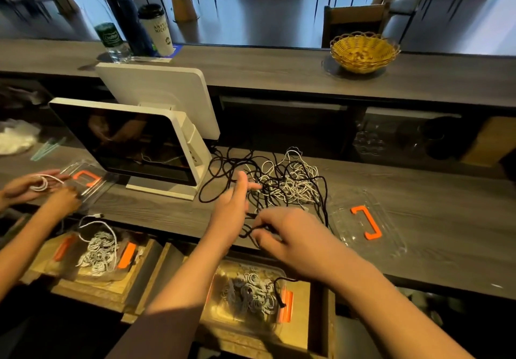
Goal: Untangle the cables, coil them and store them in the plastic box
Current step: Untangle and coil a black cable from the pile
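Grey wood-grain counter (418, 219): carries a tangled heap of black and white cables (282, 182) at its middle, just right of a white point-of-sale terminal (134, 141).

Right hand (293, 235): fingers curled, pinching a black cable (251, 231) at the near edge of the heap.

Left hand (233, 205): raised edge-on beside the heap, fingers straight and spread, gripping nothing; the black strand runs close by it, contact uncertain.

Clear lid with orange handle (367, 222): flat on the counter, just right of the heap.

Plastic box (248, 294): clear, orange latches, on a wooden surface below the counter edge, between the forearms; holds coiled white and grey cables, with one black cable end draped in.

Second person's hands (42, 188), far left: hold a small white coil beside another clear lid; a second box of coils (97, 252) sits below them.

Raised ledge behind: wicker basket (364, 51), paper cup (157, 30), bottles.
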A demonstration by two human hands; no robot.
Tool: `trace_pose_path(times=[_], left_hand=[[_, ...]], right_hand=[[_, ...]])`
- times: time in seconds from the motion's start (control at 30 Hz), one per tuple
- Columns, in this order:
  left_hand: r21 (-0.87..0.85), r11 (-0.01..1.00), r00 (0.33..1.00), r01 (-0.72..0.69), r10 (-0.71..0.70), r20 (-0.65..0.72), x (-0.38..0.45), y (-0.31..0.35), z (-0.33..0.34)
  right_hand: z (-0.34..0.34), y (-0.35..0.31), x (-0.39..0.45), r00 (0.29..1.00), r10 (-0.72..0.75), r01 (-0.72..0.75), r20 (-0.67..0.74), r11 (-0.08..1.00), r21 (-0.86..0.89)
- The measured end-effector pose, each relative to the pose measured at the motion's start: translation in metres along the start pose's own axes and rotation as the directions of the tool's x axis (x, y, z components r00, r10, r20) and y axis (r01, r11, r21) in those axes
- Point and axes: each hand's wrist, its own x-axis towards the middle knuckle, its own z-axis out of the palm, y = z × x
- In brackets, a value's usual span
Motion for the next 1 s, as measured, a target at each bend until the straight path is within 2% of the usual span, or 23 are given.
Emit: trace_pose_path(times=[0.1, 0.17, 0.23, 0.33, 0.4, 0.47, 0.57, 0.63, 0.7, 0.77, 0.83, 0.93, 1.0], left_hand=[[-0.035, 0.992, 0.958, 0.118, -0.104, 0.268, -0.013, 0.007, 0.001], [-0.138, 0.957, 0.878, 0.255, -0.17, 0.447, -0.02, 0.007, 0.0], [-0.224, 0.885, 0.768, 0.407, -0.199, 0.609, -0.023, 0.005, -0.004], [-0.253, 0.82, 0.615, 0.514, -0.146, 0.775, -0.024, 0.001, -0.008], [-0.252, 0.829, 0.561, 0.5, -0.088, 0.823, -0.025, -0.001, -0.01], [-0.229, 0.883, 0.598, 0.411, -0.071, 0.799, -0.028, 0.002, -0.013], [-0.124, 0.969, 0.738, 0.214, -0.077, 0.67, -0.031, 0.009, -0.015], [-0.045, 0.994, 0.82, 0.095, -0.052, 0.57, -0.033, 0.012, -0.012], [-0.008, 0.999, 0.878, 0.039, -0.03, 0.477, -0.036, 0.011, -0.008], [-0.05, 0.998, 0.931, 0.036, -0.016, 0.364, -0.036, 0.009, -0.006], [-0.141, 0.99, 0.972, 0.001, 0.032, 0.234, -0.033, 0.007, -0.006], [-0.232, 0.971, 0.988, -0.065, 0.095, 0.119, -0.03, 0.004, -0.005], [-0.373, 0.926, 0.993, -0.053, 0.089, 0.081, -0.036, 0.009, 0.003]], right_hand=[[-0.012, 0.002, 0.006, 0.997, -0.068, 0.07, -0.032, 0.996, 0.063], [-0.015, 0.004, 0.008, 0.993, -0.052, 0.059, -0.105, 0.996, 0.07], [-0.018, 0.008, 0.01, 0.979, 0.008, 0.007, -0.203, 0.998, 0.069], [-0.023, 0.018, 0.013, 0.962, 0.056, -0.051, -0.268, 0.998, 0.028], [-0.026, 0.023, 0.013, 0.958, 0.075, -0.067, -0.276, 0.997, 0.039], [-0.027, 0.027, 0.012, 0.953, 0.131, -0.106, -0.274, 0.989, 0.104], [-0.022, 0.034, 0.012, 0.95, 0.227, -0.172, -0.216, 0.954, 0.246], [-0.015, 0.041, 0.012, 0.957, 0.261, -0.21, -0.124, 0.923, 0.322], [-0.008, 0.045, 0.009, 0.949, 0.314, -0.282, -0.006, 0.859, 0.427], [-0.003, 0.048, 0.007, 0.908, 0.41, -0.403, 0.09, 0.793, 0.456], [0.002, 0.05, 0.003, 0.875, 0.468, -0.467, 0.128, 0.744, 0.478], [0.01, 0.044, -0.003, 0.891, 0.434, -0.418, 0.137, 0.661, 0.623], [0.016, 0.035, -0.004, 0.914, 0.396, -0.345, 0.089, 0.641, 0.685]])
